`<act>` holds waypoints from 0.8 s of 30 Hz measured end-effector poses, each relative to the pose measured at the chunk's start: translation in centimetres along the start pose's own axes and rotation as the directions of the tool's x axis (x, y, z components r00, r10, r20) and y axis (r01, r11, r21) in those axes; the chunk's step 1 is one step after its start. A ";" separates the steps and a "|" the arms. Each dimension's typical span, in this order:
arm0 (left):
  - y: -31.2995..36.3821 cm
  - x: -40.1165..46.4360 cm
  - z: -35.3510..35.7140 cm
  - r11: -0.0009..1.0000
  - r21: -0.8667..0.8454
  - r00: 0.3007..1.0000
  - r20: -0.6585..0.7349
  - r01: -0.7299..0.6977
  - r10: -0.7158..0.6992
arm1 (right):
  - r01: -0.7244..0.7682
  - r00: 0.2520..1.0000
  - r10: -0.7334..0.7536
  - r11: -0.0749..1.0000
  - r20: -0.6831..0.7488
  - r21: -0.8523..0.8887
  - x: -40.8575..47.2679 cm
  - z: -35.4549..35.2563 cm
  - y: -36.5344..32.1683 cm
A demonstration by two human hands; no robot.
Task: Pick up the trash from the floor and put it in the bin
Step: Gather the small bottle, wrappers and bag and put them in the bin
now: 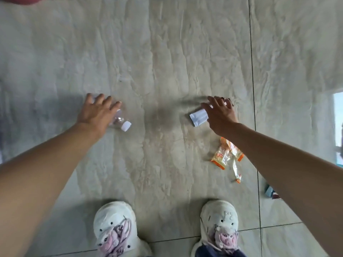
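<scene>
Hands spread over bottle and packet.

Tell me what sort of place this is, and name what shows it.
Probably an indoor room, home or workplace I cannot tell. Large glossy beige marble-look floor tiles with thin grout lines, light reflected at the right edge as if from a window or door, and litter like the clear plastic bottle with white cap suggest it.

We stand indoors, likely in a home: large glossy marble-look floor tiles with dark grout lines fill the frame, daylight from a window reflects at the right edge, and 2 white slip-on clogs with charms show at the bottom.
</scene>
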State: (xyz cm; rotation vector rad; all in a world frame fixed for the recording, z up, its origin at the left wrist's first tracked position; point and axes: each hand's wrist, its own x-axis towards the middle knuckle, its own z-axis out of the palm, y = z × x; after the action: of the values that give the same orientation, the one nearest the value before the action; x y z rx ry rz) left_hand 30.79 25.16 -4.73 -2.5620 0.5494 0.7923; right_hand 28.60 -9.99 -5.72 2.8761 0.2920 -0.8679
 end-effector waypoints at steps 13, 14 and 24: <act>6.9 -3.8 -4.1 0.888 -0.426 0.985 0.084 0.174 -0.152 | -0.220 0.946 0.311 0.820 -0.089 0.527 -4.0 -1.3 2.7; 8.3 -4.1 -5.2 0.856 -0.487 0.985 0.095 0.172 -0.144 | -0.290 0.919 0.393 0.729 -0.032 0.620 -5.1 -1.6 3.5; 24.4 -5.1 -12.3 0.586 -0.760 0.951 0.301 0.280 -0.064 | -0.489 0.857 0.457 0.577 0.238 0.654 -17.6 1.4 12.8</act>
State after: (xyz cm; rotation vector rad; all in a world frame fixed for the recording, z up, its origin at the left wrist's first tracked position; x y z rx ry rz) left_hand 20.74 -0.03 1.37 -3.1410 -0.2359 1.5286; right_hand 16.25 -25.32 3.73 3.2677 -1.0190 -1.0882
